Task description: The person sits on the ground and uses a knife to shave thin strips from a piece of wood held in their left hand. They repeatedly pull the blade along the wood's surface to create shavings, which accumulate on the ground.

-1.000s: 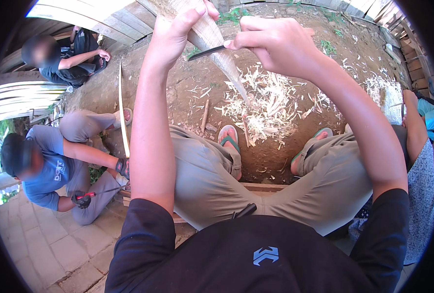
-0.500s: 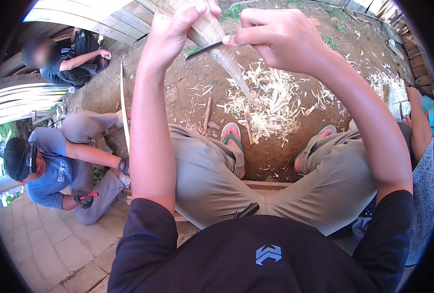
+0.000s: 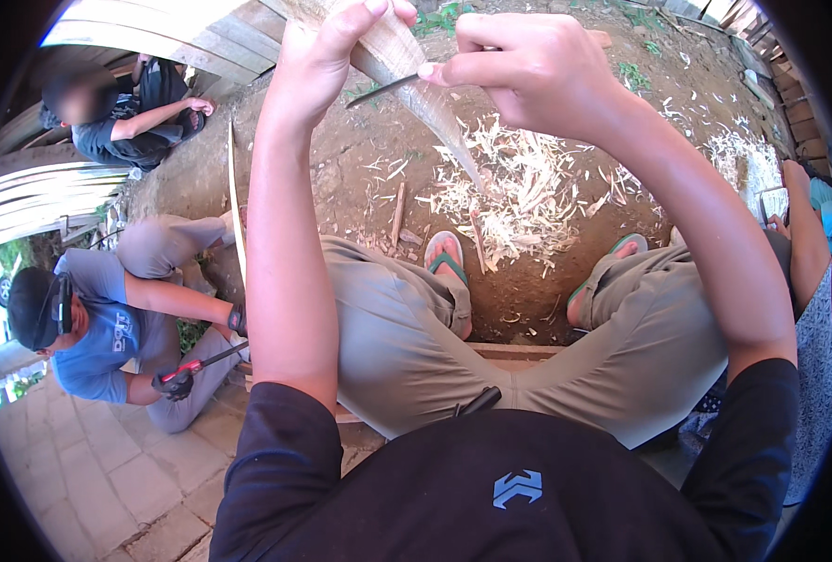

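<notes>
My left hand [image 3: 318, 61] is closed around a pale, tapered piece of wood [image 3: 435, 117] at the top of the view. Its narrow end points down and to the right, over the ground. In my right hand [image 3: 542, 75] is a knife [image 3: 378, 92], gripped in curled fingers with the thumb at the base of the blade. The dark blade lies across the wood, its tip sticking out to the left, just right of my left wrist. Most of the knife's handle is hidden inside my right fist.
Wood shavings [image 3: 528, 201] are heaped on the dirt ground beyond my sandalled feet. At left, a person in a blue shirt [image 3: 97, 328] crouches with a red-handled tool [image 3: 184, 371]; another sits farther back [image 3: 126, 122]. Someone's arm [image 3: 805, 234] shows close on my right.
The knife and my right hand have shifted slightly up and left, and the wood has moved a little with my left hand. The crouching person's red-handled tool now points right, its dark shaft showing.
</notes>
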A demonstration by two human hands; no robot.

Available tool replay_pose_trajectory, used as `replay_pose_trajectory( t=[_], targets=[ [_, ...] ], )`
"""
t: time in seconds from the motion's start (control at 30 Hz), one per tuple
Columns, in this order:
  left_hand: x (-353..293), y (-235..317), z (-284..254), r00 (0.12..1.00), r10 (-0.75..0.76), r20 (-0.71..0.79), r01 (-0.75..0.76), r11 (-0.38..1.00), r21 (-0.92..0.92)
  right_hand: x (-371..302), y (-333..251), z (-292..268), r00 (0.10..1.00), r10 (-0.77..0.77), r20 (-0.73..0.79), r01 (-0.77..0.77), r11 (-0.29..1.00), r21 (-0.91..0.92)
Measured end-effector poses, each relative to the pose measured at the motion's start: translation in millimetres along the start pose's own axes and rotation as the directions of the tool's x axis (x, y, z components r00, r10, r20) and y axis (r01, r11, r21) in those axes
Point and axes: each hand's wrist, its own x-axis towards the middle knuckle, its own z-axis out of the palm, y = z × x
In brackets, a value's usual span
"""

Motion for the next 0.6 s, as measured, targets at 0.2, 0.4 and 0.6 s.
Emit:
replay_pose_trajectory(
  t=[0.2, 0.4, 0.6],
  targets=[
    [-2, -2, 2, 0.998, 0.04, -0.055, -0.042, 0.998, -0.038, 3, -6, 0, 1.0, 0.012, -0.025, -0.013, 0.998, -0.059],
    [1, 4, 0, 1.0, 0.02, 0.004, -0.02, 1.0, 0.016, 6, -11, -6, 0.998, 0.058, 0.031, -0.056, 0.997, -0.054],
    [3, -1, 5, 0.999, 0.039, -0.018, -0.039, 0.999, -0.029, 7, -16, -5, 0.99, 0.138, 0.03, -0.138, 0.99, -0.02]
  ],
)
